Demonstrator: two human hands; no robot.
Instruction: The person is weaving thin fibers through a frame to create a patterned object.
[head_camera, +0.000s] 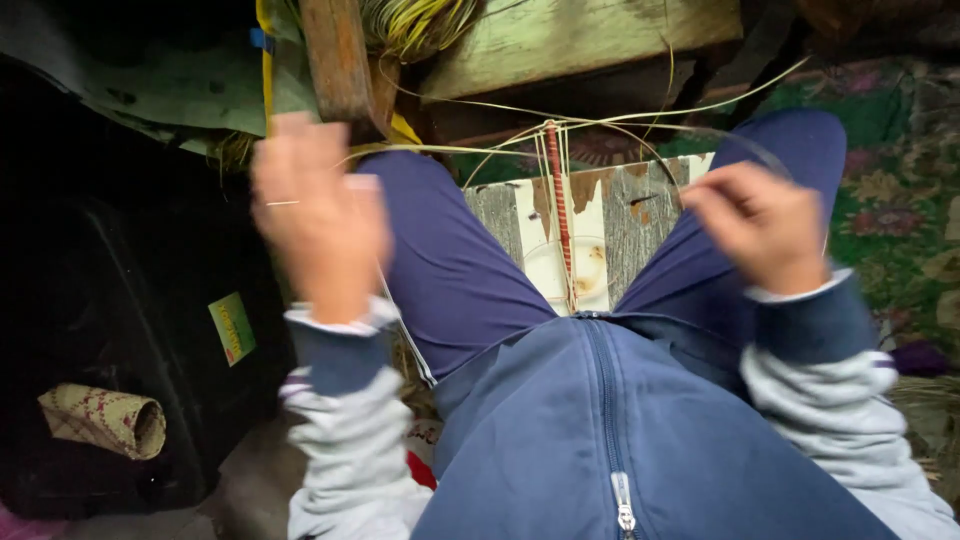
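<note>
- A seated person in dark blue trousers and a blue zip jacket with grey sleeves works pale, thin reed strands (470, 150) over a worn wooden board with peeling cream paint (620, 215), which lies between the knees.
- A slim bundle of strands wrapped in red binding (560, 215) lies along the board, its long axis running near to far; the far end fans into loose strands that curve left and right.
- The left hand (318, 210), raised at the left above the thigh, is blurred; its fingers are curled, and one pale strand crosses them, though the grip itself is hard to make out.
- The right hand (762, 222), at the right over the other knee, has its fingers bent inward, pinching a thin strand that arcs left toward the bundle.
- A coil of yellow-green reeds (415, 22) sits at the far edge, cut off by the frame, beside a weathered green plank (580, 35).
- At the near left, a rolled woven mat with a pink pattern (103, 420) lies in deep shadow; the dark objects around it cannot be identified.
- A green floral cloth (900, 200) covers the floor at the right.
</note>
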